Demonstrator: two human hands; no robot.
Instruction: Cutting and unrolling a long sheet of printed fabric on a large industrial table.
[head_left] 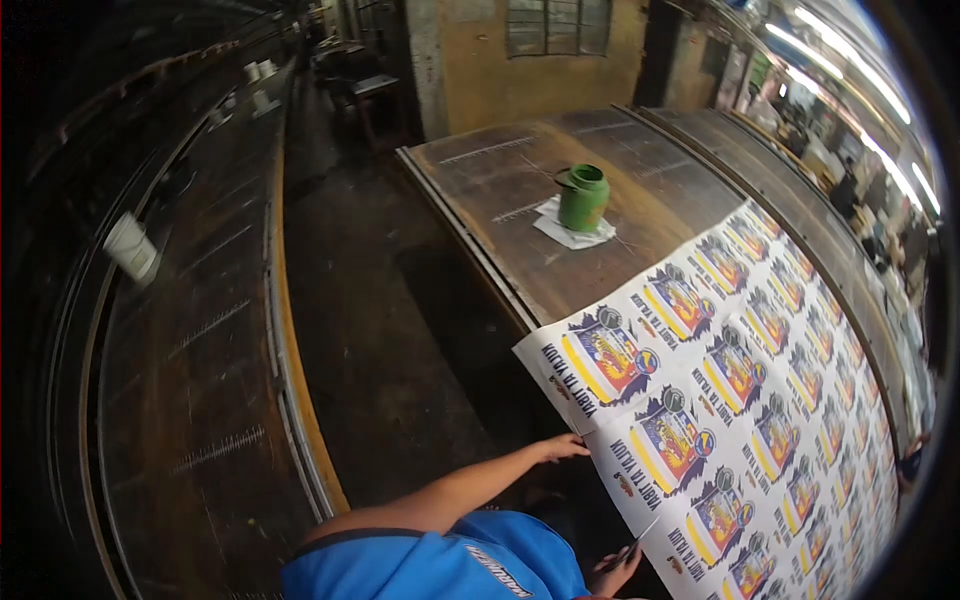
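A long white printed sheet [690,470], with repeated multicoloured emblems, lies over the right-hand table and reaches past its left edge. My left hand [562,447] is closed at the sheet's near-left edge, fingertips pinching it. Just above those fingertips a short dark slit shows in the sheet. Lower down, my right hand [617,572] is wrapped around the dark handles of what look like scissors [648,530]. Their thin, bright blade points up along the sheet's edge. Part of the right hand is cut off by the lower rim.
A green plastic jar [583,200] stands on white paper [548,222] on the brown table [480,170]. Left of a dark aisle [385,340] runs another long table [215,360] with a white bucket [132,248]. Someone's dark sleeve [912,460] shows beyond the sheet.
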